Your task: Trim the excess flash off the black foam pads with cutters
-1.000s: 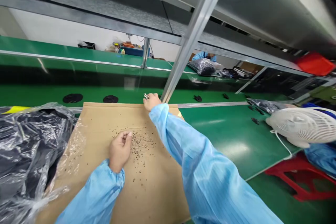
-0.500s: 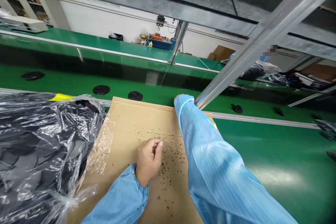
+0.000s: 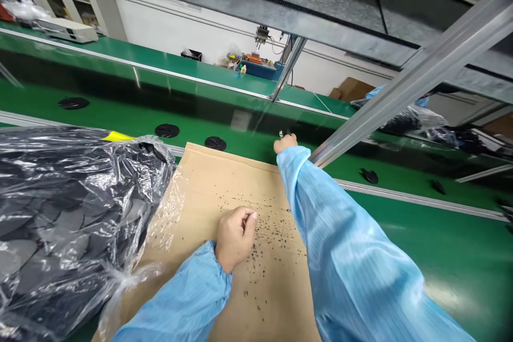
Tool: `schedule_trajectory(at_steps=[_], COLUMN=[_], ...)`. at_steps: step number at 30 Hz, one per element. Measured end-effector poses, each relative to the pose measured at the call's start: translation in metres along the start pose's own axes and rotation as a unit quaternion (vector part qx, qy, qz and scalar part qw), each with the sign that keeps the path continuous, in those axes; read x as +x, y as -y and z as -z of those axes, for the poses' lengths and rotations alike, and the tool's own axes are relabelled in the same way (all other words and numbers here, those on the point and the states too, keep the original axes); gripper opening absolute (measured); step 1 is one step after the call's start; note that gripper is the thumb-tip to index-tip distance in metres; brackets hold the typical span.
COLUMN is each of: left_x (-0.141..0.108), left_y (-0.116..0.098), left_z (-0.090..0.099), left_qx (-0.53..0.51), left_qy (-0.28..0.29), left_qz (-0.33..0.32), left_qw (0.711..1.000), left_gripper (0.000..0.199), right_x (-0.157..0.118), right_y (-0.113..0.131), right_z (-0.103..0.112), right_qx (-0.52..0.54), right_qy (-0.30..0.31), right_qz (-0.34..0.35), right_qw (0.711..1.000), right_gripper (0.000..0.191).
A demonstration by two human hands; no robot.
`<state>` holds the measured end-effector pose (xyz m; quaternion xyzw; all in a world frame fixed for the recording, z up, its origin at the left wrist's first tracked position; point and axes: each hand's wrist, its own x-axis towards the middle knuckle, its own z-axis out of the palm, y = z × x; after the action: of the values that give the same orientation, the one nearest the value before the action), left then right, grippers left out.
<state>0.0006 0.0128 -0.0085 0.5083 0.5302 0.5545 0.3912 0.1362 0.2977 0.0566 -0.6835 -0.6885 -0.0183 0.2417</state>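
Note:
My left hand (image 3: pixel 236 238) rests on a brown cardboard sheet (image 3: pixel 208 171), fingers curled and thumb pressed against the index finger. Whatever it may hold is hidden. Many tiny dark bits (image 3: pixel 276 232) lie scattered around it on the cardboard. Reaching past the far edge of the sheet, my right hand (image 3: pixel 286 142) is over the green belt (image 3: pixel 248 147). Its fingers are closed around a small shiny metal tool (image 3: pixel 281 133); only the tip shows, so its kind is unclear. Black round pieces (image 3: pixel 215 143) lie on the belt to its left.
A clear plastic bag (image 3: pixel 80 214) full of black discs lies at the left, against the cardboard. A slanted metal post (image 3: pixel 360 112) stands close to my right forearm. More black pieces (image 3: pixel 369 176) lie on the belt at the right. A metal beam (image 3: pixel 240 5) crosses overhead.
The view has shifted, so the scene sits further right. My right hand, mostly hidden behind its sleeve before, now shows with the metal tool's tip. My left hand stays curled on the cardboard.

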Motion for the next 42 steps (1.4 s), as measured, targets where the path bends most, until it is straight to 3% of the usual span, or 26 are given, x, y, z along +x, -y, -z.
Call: schedule_trajectory(at_steps=[2,4,7,9,12,13,15,18,20,22,24,26,29,31,34,39,42], left_x=[0.0,0.002,0.007,0.011,0.013,0.012,0.011,0.009,0.008,0.006,0.005,0.004,0.006,0.007,0.008,0.006,0.005], left_y=[0.001,0.0,-0.006,-0.012,-0.018,-0.019,-0.017,-0.014,-0.014,-0.016,-0.018,-0.017,-0.014,-0.012,-0.012,-0.015,-0.016], left_z=[-0.001,-0.001,0.004,0.012,0.023,0.026,0.031,0.034,0.036,0.036,0.033,0.029,0.024,0.021,0.02,0.02,0.021], left_qx=[-0.015,-0.047,-0.177,-0.308,-0.451,-0.471,-0.481,-0.462,-0.443,-0.436,-0.434,-0.418,-0.371,-0.347,-0.33,-0.331,-0.349], left_qy=[0.006,-0.004,-0.036,0.007,0.159,0.194,0.221,0.257,0.298,0.299,0.242,0.16,0.075,0.052,0.04,0.034,0.047], left_qz=[0.01,0.032,0.137,0.247,0.36,0.375,0.38,0.379,0.386,0.385,0.359,0.312,0.242,0.214,0.189,0.184,0.192], left_qw=[1.0,0.998,0.974,0.919,0.801,0.775,0.758,0.76,0.752,0.756,0.79,0.838,0.894,0.912,0.924,0.925,0.916], left_gripper=[0.03,0.033,0.042,0.051,0.063,0.062,0.055,0.054,0.06,0.054,0.033,0.017,0.027,0.033,0.036,0.038,0.034], right_x=[-0.016,-0.044,-0.11,-0.161,-0.225,-0.24,-0.261,-0.272,-0.273,-0.272,-0.271,-0.27,-0.268,-0.267,-0.268,-0.274,-0.278], right_y=[0.012,0.023,0.03,0.029,0.021,0.017,0.01,0.0,-0.005,-0.008,-0.011,-0.013,-0.018,-0.02,-0.02,-0.013,-0.009], right_z=[0.018,0.042,0.076,0.091,0.096,0.094,0.087,0.077,0.074,0.073,0.071,0.065,0.053,0.047,0.044,0.044,0.047], right_qx=[0.046,0.18,0.423,0.506,0.555,0.565,0.586,0.605,0.606,0.6,0.585,0.571,0.559,0.548,0.514,0.43,0.38], right_qy=[0.004,0.032,0.116,0.152,0.204,0.217,0.234,0.245,0.237,0.221,0.187,0.122,0.017,0.0,0.027,-0.015,-0.043], right_qz=[0.0,-0.005,-0.014,0.001,0.018,0.022,0.02,0.016,0.038,0.073,0.096,0.062,-0.049,-0.069,-0.026,0.088,0.164], right_qw=[0.999,0.983,0.899,0.849,0.806,0.796,0.776,0.757,0.758,0.766,0.783,0.809,0.828,0.833,0.857,0.898,0.909], right_gripper=[0.028,0.036,0.044,0.047,0.047,0.047,0.046,0.047,0.044,0.041,0.04,0.037,0.035,0.044,0.06,0.038,0.038])
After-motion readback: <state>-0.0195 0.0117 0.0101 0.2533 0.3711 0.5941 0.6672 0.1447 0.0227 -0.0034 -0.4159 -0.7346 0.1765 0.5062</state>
